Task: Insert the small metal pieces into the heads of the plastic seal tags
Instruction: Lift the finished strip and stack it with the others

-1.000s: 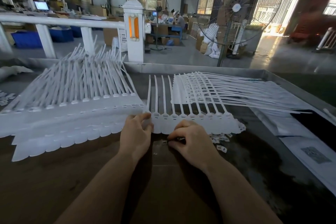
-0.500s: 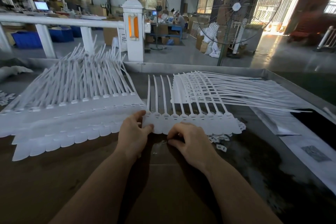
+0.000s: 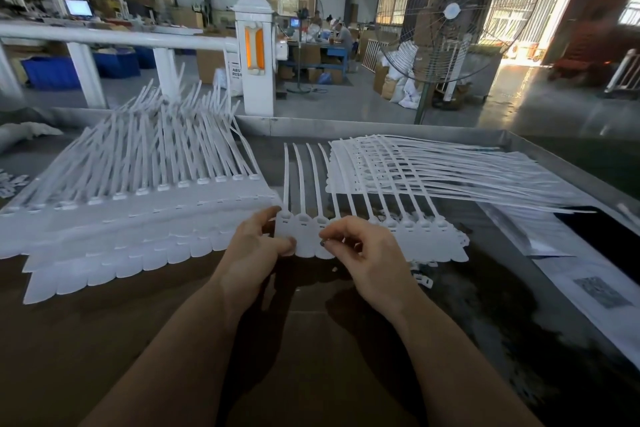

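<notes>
Seal tags: white translucent plastic, matt, smooth. Table rim: dull grey metal. Fan guard: wire.

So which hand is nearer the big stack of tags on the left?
Left. The left hand lies beside the stack's right end; the right hand is farther right, over the single row.

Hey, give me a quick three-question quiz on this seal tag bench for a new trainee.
1. True or false: the left hand holds the tag strip.
2. The right hand pinches: A) a metal piece B) a pen C) a cloth.
3. Which side has the bigger tag pile?

Key: 1 true. 2 A. 3 left.
</notes>
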Motion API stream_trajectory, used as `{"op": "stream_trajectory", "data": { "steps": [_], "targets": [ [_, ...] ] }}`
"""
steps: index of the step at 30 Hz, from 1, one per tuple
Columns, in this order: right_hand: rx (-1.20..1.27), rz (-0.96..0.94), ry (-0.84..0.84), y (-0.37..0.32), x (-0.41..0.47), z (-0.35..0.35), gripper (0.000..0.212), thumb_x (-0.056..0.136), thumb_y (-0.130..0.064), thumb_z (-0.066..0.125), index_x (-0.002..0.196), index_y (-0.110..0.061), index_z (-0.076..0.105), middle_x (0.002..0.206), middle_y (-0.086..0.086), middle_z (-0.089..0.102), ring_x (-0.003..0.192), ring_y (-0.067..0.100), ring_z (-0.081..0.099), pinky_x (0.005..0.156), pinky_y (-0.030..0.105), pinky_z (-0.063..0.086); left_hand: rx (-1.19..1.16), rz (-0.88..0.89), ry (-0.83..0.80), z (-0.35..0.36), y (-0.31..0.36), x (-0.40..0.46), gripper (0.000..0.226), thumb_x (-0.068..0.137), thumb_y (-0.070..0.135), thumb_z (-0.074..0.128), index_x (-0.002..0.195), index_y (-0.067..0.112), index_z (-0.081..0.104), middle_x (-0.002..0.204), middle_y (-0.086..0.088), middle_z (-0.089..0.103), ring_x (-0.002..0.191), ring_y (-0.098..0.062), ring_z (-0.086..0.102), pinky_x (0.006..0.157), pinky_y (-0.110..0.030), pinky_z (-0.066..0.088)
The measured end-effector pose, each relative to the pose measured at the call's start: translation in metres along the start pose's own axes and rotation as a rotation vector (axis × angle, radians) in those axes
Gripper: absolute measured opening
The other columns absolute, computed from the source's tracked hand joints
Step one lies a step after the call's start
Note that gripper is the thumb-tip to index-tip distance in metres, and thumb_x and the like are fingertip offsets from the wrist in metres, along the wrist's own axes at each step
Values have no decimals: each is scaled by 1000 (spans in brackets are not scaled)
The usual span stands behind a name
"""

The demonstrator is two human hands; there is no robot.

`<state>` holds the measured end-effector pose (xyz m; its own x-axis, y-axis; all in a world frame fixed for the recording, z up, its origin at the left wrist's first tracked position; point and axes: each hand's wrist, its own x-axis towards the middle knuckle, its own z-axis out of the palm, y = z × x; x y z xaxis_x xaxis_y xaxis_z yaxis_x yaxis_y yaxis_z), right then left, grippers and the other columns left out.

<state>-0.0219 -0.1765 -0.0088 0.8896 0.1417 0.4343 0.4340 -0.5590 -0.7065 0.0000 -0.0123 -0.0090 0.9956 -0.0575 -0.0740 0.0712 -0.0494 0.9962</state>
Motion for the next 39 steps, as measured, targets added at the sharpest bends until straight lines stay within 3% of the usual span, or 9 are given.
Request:
{"op": "stream_trajectory", "data": {
  "steps": [6,11,14,17,23,26,33,39],
  "targets": [
    [-89,-28,-237,2,-3,3,16,89,-18,59,101,-24,67,89,-21,59,87,-8,55,79,3,40,110,66,81,5,-2,3,60,85,-2,56,138,21,38,131,-7,48,112,-24,51,90,-39,51],
    [-151,-37,-314,5,-3,5,15,89,-22,59,100,-27,67,96,-15,62,91,-2,53,84,12,39,243,156,162,10,-6,5,50,89,5,56,136,13,42,109,5,49,94,-7,50,76,-17,41],
    [-149,-36,-329,5,-3,5,14,89,-20,58,97,-27,66,93,-18,58,90,-3,53,81,10,39,249,158,145,8,-7,7,45,88,4,58,131,12,47,113,1,56,92,-7,54,78,-20,46],
    [-112,-26,-297,5,-3,5,15,89,-18,59,95,-28,67,86,-23,57,87,-7,54,78,6,39,156,115,99,3,-9,9,50,85,2,60,130,18,45,118,-4,56,105,-19,56,82,-32,53],
    [-57,-40,-239,3,-3,6,14,89,-15,59,94,-24,68,83,-22,58,83,-10,54,76,3,39,-54,88,-16,-3,-12,11,46,83,-8,57,102,33,49,99,-5,66,81,-20,68,61,-29,56],
    [-13,-55,-171,0,-3,6,13,89,-13,59,92,-24,67,84,-20,59,84,-9,54,76,3,39,-168,72,-68,-7,-12,12,47,82,-11,55,108,28,50,98,-13,69,80,-28,70,61,-34,56],
    [181,-3,-13,-6,-2,0,17,88,-7,60,89,-23,67,82,-12,65,80,-2,59,73,9,46,-283,61,-80,-7,-12,13,46,81,-11,56,110,24,54,99,-11,69,81,-29,70,59,-31,56],
    [198,40,63,-6,0,0,16,87,-7,60,88,-21,68,83,-10,66,81,1,60,74,12,48,-221,12,-91,-6,-12,14,47,78,-15,55,107,21,52,107,-14,62,91,-30,65,60,-31,56]
  ]
}}
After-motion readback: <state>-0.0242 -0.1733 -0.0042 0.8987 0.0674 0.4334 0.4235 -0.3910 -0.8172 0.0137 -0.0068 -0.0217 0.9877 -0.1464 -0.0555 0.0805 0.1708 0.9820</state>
